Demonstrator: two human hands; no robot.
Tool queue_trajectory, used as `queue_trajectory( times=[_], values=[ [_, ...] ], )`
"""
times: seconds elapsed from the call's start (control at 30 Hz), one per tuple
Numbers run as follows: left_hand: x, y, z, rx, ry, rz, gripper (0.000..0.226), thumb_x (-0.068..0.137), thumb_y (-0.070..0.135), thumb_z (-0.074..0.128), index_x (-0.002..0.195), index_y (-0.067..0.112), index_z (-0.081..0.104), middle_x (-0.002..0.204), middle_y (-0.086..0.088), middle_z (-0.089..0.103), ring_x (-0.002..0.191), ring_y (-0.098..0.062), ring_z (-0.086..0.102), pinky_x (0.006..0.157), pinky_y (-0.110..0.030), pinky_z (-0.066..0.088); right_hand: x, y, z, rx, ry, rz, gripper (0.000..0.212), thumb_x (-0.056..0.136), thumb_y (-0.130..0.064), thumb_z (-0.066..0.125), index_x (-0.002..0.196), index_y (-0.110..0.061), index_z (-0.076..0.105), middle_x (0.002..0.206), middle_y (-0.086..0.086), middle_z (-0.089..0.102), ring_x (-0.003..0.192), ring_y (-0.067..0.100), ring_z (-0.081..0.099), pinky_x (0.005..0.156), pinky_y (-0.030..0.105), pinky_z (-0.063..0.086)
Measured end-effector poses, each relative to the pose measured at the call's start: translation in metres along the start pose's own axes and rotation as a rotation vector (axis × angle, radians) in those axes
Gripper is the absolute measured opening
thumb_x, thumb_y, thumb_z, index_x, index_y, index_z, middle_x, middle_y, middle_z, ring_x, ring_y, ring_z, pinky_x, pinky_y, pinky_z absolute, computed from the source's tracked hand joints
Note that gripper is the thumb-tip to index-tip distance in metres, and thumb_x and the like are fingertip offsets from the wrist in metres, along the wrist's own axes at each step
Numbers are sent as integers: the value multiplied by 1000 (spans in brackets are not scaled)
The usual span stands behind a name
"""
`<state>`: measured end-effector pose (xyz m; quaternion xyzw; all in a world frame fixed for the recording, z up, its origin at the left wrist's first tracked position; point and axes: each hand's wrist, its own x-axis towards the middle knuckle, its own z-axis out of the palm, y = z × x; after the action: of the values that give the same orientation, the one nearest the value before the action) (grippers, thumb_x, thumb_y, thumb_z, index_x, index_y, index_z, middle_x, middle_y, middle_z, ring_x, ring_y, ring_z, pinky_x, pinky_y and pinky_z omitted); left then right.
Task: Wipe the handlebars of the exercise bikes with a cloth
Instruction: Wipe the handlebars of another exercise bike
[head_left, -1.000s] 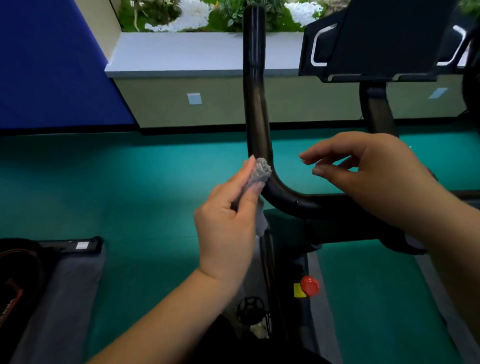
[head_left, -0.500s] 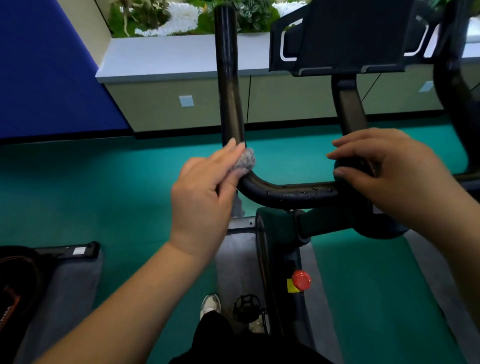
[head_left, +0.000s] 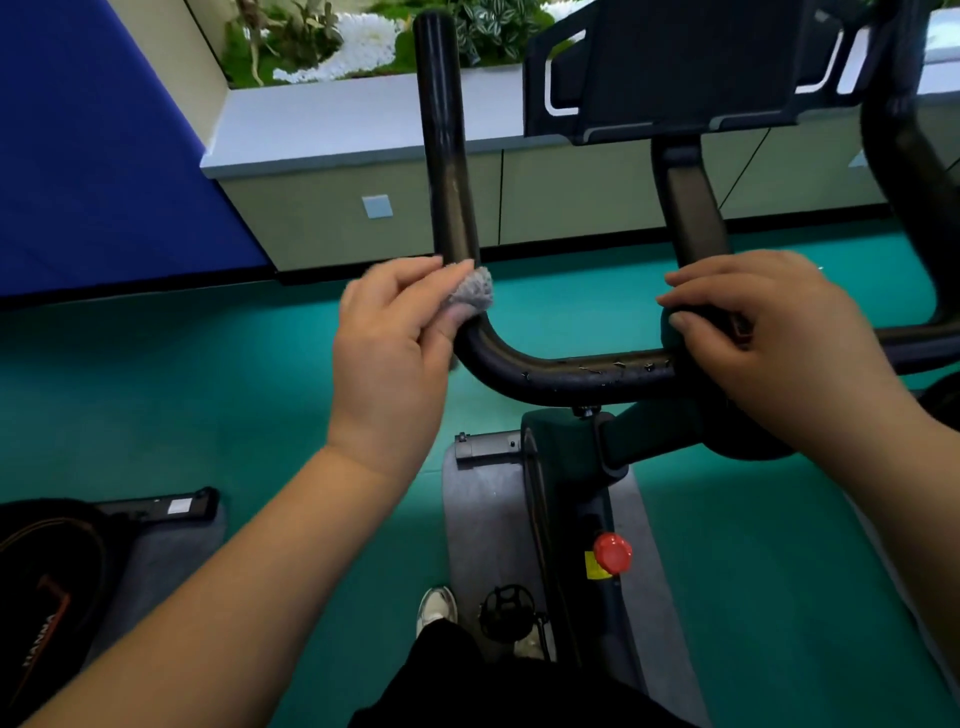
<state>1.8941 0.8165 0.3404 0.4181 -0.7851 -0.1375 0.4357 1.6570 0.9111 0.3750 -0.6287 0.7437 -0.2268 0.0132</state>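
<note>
A teal floor (head_left: 156, 395) is stretching out to a blue wall (head_left: 88, 145) on the left and a low ledge (head_left: 322, 130) carrying a planter (head_left: 332, 41) of green leaves and white stones. In the middle a black exercise bike is standing on a grey mat (head_left: 483, 525), with its screen (head_left: 675, 57) turned away and a red knob (head_left: 613, 552) showing low on the frame.

The black handlebar (head_left: 561, 371) is running crosswise in front of the person and bending upward at its left end into a tall post. The left hand (head_left: 389, 343) is pinching a small grey cloth (head_left: 471, 292) between thumb and curled fingers, and is pressing it against the bar right at that bend (the cloth is bunched into a wad, most of it hidden in the grip). The right hand (head_left: 763, 332) is resting over the middle of the bar near the screen's stem, its fingers curled down over the top and the thumb tucked below; how tightly it is gripping I cannot tell. Small specks are showing along the bar between the two hands.

At bottom left part of another machine (head_left: 52, 571) is lying in view, and a white shoe (head_left: 437, 608) is showing beside the pedal (head_left: 506, 613).
</note>
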Motion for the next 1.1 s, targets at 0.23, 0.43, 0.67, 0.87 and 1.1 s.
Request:
queue_trajectory(
  times=[0.23, 0.43, 0.67, 0.87, 1.1],
  values=[
    [-27, 24, -1, 44, -90, 136, 24, 89, 17, 60, 110, 10, 70, 101, -3, 62, 94, -23, 51, 90, -16, 32, -5, 1, 0, 52, 50, 10, 19, 87, -20, 63, 103, -17, 73, 114, -4, 66, 112, 17, 55, 97, 20, 32],
    [-20, 25, -4, 2, -177, 183, 23, 89, 25, 62, 109, 16, 71, 99, 1, 64, 90, -21, 55, 84, -25, 41, -6, 5, 5, 83, 81, 5, 19, 88, -21, 62, 103, -18, 72, 116, -6, 66, 114, 16, 54, 98, 18, 32],
    [-15, 32, 2, 134, -193, 293, 30, 86, 43, 64, 107, 23, 72, 88, 10, 69, 92, -22, 54, 86, -41, 42, -7, 7, 7, 103, 103, 5, 18, 88, -22, 62, 103, -20, 72, 115, -7, 66, 113, 13, 54, 96, 15, 31],
    [-19, 23, 4, 11, -322, 285, 27, 89, 29, 60, 113, 18, 66, 98, -2, 65, 110, -19, 58, 110, -52, 32, -8, 8, 8, 113, 111, 1, 20, 87, -25, 59, 102, -21, 72, 114, -7, 66, 112, 13, 54, 96, 15, 31],
    [-8, 46, -23, -34, -230, 298, 24, 90, 15, 62, 112, 8, 69, 99, -7, 62, 86, -17, 58, 72, -28, 51, -6, 7, 8, 111, 124, 5, 18, 87, -23, 61, 100, -21, 73, 113, -7, 67, 109, 10, 52, 94, 13, 29]
  ],
)
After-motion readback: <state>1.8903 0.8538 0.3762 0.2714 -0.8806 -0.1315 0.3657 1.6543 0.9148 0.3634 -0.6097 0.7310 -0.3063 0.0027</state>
